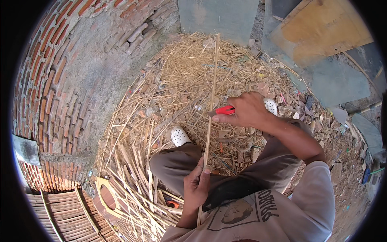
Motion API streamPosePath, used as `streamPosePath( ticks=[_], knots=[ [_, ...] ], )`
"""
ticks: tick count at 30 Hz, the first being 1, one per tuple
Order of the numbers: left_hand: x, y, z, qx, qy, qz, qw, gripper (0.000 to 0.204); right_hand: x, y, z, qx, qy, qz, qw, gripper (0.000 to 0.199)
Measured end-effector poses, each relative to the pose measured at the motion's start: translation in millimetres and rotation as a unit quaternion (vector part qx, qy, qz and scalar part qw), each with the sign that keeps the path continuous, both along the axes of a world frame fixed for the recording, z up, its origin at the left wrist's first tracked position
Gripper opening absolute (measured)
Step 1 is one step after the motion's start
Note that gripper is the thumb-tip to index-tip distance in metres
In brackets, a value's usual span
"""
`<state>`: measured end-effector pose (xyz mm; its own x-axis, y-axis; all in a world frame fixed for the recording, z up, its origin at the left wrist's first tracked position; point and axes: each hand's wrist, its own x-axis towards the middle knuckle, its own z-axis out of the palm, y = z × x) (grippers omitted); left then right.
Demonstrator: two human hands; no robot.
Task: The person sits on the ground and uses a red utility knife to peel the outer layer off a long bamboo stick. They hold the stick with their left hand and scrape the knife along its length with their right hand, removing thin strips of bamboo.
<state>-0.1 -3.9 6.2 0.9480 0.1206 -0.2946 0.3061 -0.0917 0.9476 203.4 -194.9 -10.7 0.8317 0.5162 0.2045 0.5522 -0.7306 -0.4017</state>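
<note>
Left hand: the left hand [196, 185], low in the middle of the frame, has its fingers closed around a long wooden strip [213, 82].
Right hand: the right hand [249, 111], right of centre, grips a red knife [225, 110].
Strip: runs from the upper middle to the lower middle; the blade appears to touch it near the centre.
Progress: trimming looks under way; how much of this strip remains, I cannot tell.
Shavings: thin shavings [181, 56] cover the upper-middle ground.
Pile: loose strips [139, 177], lower left; trimmed or waiting, unclear.
</note>
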Motion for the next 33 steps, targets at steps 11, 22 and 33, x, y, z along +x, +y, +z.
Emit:
streamPosePath(
  ticks=[11, 22, 33],
  knots=[
    [-1.0, -2.3, 3.0, 0.116, -0.062, -0.024, 0.991, 0.040, 12.3, 2.7, -3.4, -0.012, -0.025, 0.012, 1.000, 0.075],
    [-12.8, 0.7, 9.5, 0.131, -0.067, -0.048, 0.988, 0.042, 57.2, -7.7, -6.0, -0.010, -0.030, -0.092, 0.995, 0.080],
    [-43.5, -1.4, 6.7, 0.089, -0.006, -0.112, 0.990, 0.042, 147.7, -84.5, -20.0, 0.015, 0.032, -0.294, 0.955, 0.087]
  ],
)
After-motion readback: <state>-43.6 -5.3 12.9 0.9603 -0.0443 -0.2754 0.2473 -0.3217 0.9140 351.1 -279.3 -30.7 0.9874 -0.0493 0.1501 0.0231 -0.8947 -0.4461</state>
